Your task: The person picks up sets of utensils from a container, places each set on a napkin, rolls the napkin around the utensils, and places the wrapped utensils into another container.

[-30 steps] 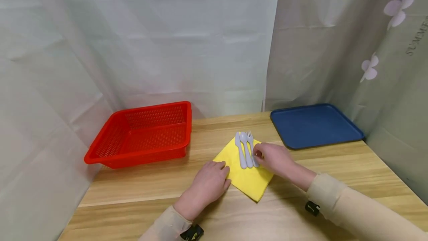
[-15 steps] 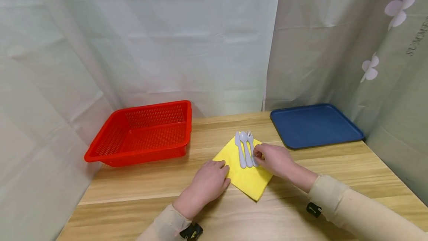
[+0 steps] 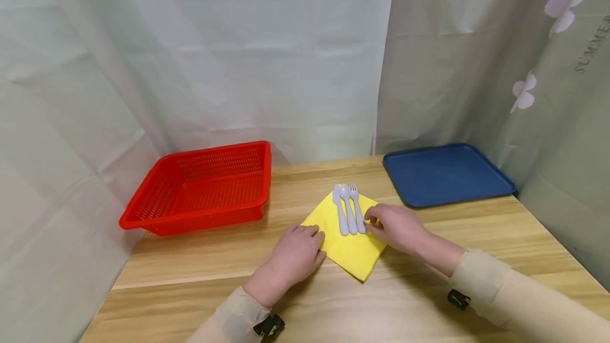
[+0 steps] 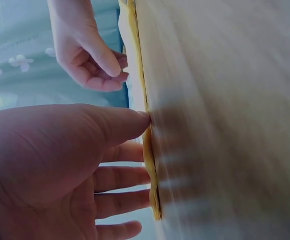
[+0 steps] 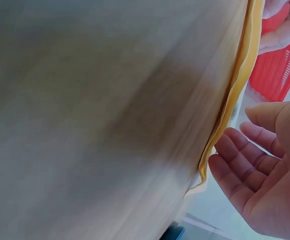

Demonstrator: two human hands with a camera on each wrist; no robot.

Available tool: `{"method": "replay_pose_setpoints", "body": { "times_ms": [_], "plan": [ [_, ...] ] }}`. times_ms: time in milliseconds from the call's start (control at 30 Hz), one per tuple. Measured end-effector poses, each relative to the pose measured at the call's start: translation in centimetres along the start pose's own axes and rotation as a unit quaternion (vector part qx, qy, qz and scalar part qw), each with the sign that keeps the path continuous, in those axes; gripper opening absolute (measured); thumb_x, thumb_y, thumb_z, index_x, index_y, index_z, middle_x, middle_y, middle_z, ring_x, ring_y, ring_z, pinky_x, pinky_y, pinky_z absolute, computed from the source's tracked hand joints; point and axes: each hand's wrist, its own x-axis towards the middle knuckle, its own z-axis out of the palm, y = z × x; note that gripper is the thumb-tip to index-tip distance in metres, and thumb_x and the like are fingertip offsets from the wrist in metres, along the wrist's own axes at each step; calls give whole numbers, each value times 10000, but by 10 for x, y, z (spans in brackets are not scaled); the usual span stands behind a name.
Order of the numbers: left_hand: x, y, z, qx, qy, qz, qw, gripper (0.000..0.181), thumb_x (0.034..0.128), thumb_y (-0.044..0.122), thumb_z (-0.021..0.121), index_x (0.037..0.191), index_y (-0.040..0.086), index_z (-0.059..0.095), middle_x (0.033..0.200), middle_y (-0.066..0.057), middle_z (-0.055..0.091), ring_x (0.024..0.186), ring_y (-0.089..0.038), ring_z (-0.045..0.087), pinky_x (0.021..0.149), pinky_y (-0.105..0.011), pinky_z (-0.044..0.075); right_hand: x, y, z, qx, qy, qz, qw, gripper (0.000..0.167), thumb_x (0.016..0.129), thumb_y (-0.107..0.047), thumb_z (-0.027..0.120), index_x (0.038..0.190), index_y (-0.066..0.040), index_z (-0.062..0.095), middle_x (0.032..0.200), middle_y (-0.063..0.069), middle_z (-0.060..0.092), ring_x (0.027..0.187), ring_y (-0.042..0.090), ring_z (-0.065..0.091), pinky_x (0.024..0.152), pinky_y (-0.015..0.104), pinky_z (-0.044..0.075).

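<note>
A folded yellow napkin [image 3: 350, 255] lies on the wooden table, turned cornerwise. On it a pale grey-lilac knife [image 3: 340, 213], spoon [image 3: 349, 213] and fork [image 3: 357, 210] lie side by side, handles toward me. My left hand [image 3: 297, 255] rests on the napkin's left edge; the left wrist view has its thumb and straight fingers [image 4: 122, 202] along that edge. Just right of the fork handle is my right hand [image 3: 397, 226], over the napkin's right side. Its fingers [image 5: 235, 180] are loosely bent, thumb apart, and hold nothing.
A red perforated basket [image 3: 195, 221] stands at the back left. At the back right lies a blue tray [image 3: 448, 173]. Pale curtains [image 3: 267, 57] enclose the table [image 3: 205, 274] behind and on both sides.
My right hand has come away from the fork handle, shifting slightly right, and the whole handle now shows. My left hand stays on the napkin. The head view has shifted a little.
</note>
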Motion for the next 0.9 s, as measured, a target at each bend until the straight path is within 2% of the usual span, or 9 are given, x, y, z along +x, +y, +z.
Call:
{"method": "replay_pose_setpoints", "body": {
  "times_ms": [200,400,567,733,900],
  "plan": [
    [-1,-2,-1,52,12,101,9999,365,1038,375,771,1300,121,751,1351,-92,727,1260,-311,690,1121,-565,518,-14,1,-1,-89,175,-349,9992,177,926,-126,894,1083,-114,815,959,-25,777,823,130,711,725,352,608],
    [0,-5,-8,-236,45,621,9978,444,1024,358,783,1408,143,724,1434,-79,699,1352,-270,645,1196,-589,458,-25,4,-5,-341,383,-976,9939,255,900,-135,927,1124,-97,812,1040,5,779,906,190,736,767,386,627],
    [2,-5,-13,-356,-112,963,9947,492,1039,369,772,1462,132,690,1458,-60,689,1381,-245,627,1237,-534,428,-29,4,-8,-425,306,-1387,9890,296,904,-179,934,1157,-103,801,1069,-3,771,944,195,738,807,405,635],
    [4,-3,-15,-383,-165,1181,9921,506,1052,369,766,1480,113,679,1446,-52,693,1359,-244,632,1231,-441,439,-33,3,-10,-447,124,-1502,9876,329,909,-251,937,1172,-109,799,1083,-14,764,953,170,716,824,386,627],
    [3,0,-16,-422,-226,1316,9901,513,1054,373,768,1486,114,678,1448,-42,689,1350,-235,633,1229,-407,440,-39,2,-12,-457,102,-1671,9848,358,898,-290,944,1178,-113,807,1106,-19,756,981,168,715,826,376,633]
  ]
}}
